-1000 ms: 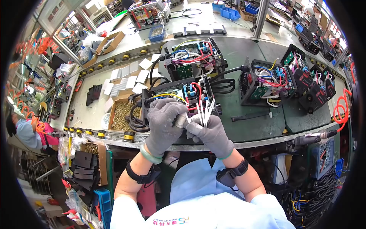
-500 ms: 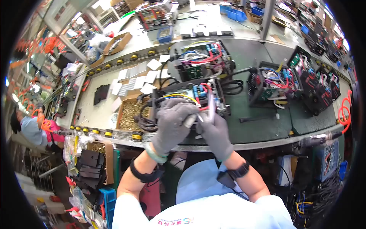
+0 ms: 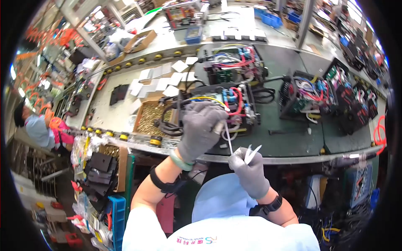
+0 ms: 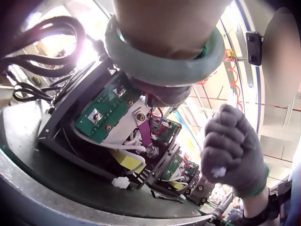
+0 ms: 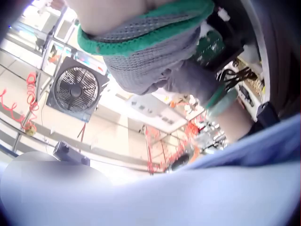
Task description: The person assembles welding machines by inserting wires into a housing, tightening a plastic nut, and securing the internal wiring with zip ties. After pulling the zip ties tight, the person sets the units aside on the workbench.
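Note:
My gloved left hand [image 3: 204,127] is curled at the front of an open welder-like unit [image 3: 247,109] with loose wires, its thumb and fingertips at one end of a thin white cable tie [image 3: 228,136]. That tie runs taut down to my right hand [image 3: 250,171], closed in a fist nearer my body. Several more white cable ties [image 3: 253,153] stick out of the right fist. In the left wrist view the right fist [image 4: 233,150] shows side-on, with white ends poking out above and below. The left fingers are mostly hidden there behind the wrist and a pale green bangle [image 4: 164,66].
A box of brass-coloured small parts [image 3: 153,119] sits left of the unit, with black cables beside it. White pads [image 3: 171,90] lie scattered behind. More open units [image 3: 307,94] stand to the right on the green mat. A metal edge [image 3: 289,160] borders the bench front.
My right hand has pulled away from the left, down and right toward my body, with one cable tie now stretched between them. The left hand stays at the unit; the head view has shifted.

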`<state>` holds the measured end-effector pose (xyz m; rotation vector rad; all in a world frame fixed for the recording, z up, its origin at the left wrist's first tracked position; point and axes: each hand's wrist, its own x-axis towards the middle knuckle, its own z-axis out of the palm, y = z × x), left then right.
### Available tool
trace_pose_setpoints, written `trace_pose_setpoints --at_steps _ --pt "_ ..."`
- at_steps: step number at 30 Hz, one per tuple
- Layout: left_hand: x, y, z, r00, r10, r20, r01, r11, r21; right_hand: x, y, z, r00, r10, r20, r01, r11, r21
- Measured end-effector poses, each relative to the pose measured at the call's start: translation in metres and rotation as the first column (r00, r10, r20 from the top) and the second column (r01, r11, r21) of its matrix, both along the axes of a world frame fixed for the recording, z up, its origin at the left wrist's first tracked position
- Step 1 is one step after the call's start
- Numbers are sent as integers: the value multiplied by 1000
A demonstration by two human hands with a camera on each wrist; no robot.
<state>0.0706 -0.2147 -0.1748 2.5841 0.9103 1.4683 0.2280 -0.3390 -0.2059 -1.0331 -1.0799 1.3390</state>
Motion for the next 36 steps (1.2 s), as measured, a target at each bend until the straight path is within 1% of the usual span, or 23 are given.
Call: trace_pose_setpoints --at_steps 2,4,5,6,8,9,10,12,14,16,18,20,22,24,25,26,28,29,31,32,34,35,36 --pt "0 0 2 997 3 -72 -2 1000 8 13 -7 -12 997 -56 44 56 998 4" --pt "2 -7 6 983 130 -127 -119 989 87 26 -19 -24 981 -170 96 161 983 93" --pt "2 -15 12 966 178 -190 -153 978 139 34 -26 -29 930 -268 251 239 961 140" --pt "2 -22 12 927 255 -277 -188 951 246 39 -31 -32 926 -285 248 260 957 130" --pt "8 -25 6 904 225 -364 -88 930 357 45 -39 -36 939 -343 27 342 939 45" --pt "11 -24 2 882 232 -411 -75 929 363 45 -40 -27 934 -328 -140 322 945 -65" --pt "16 -22 2 882 222 -416 -66 931 358 44 -38 -27 931 -336 -143 329 942 -72" --pt "26 -15 5 818 310 -485 -123 917 379 42 -33 -27 968 -222 -115 234 966 108" --pt "31 -7 7 815 299 -497 -111 921 373 36 -24 -23 973 -210 -94 219 971 95" --pt "35 -3 12 760 337 -556 -96 904 417 33 -10 -19 920 -181 -347 111 971 -212" --pt "36 -2 16 742 316 -590 -75 915 396 31 -2 -26 904 -216 -368 140 965 -221" --pt "34 1 9 675 288 -679 -8 923 384 29 2 -28 878 -248 -409 128 946 -300" --pt "35 4 9 690 300 -659 -6 913 409 24 4 -36 873 -267 -407 134 936 -326" --pt "34 7 10 673 362 -645 -88 905 416 19 4 -44 884 -251 -394 97 924 -371" --pt "35 9 10 694 336 -637 -56 907 417 15 5 -44 881 -259 -397 101 920 -378" --pt "35 10 12 693 331 -640 -53 909 414 12 7 -42 879 -263 -398 102 918 -382" --pt "34 10 20 674 217 -706 47 942 334 10 12 -33 886 -286 -366 153 924 -350" --pt "34 9 22 673 215 -708 51 941 334 9 14 -29 884 -288 -369 155 924 -350" --pt "33 6 23 636 248 -731 -43 957 287 8 16 -25 891 -312 -329 190 916 -352" --pt "35 5 25 635 245 -732 -40 958 285 7 18 -26 890 -314 -330 192 915 -354" --pt "40 3 27 701 159 -695 -152 986 72 4 22 -34 891 -319 -323 167 892 -419" --pt "39 4 25 702 159 -694 -151 986 73 2 23 -37 891 -320 -322 169 892 -418" --pt "36 7 22 795 80 -601 -144 988 -59 -2 25 -39 879 -331 -342 184 899 -398"
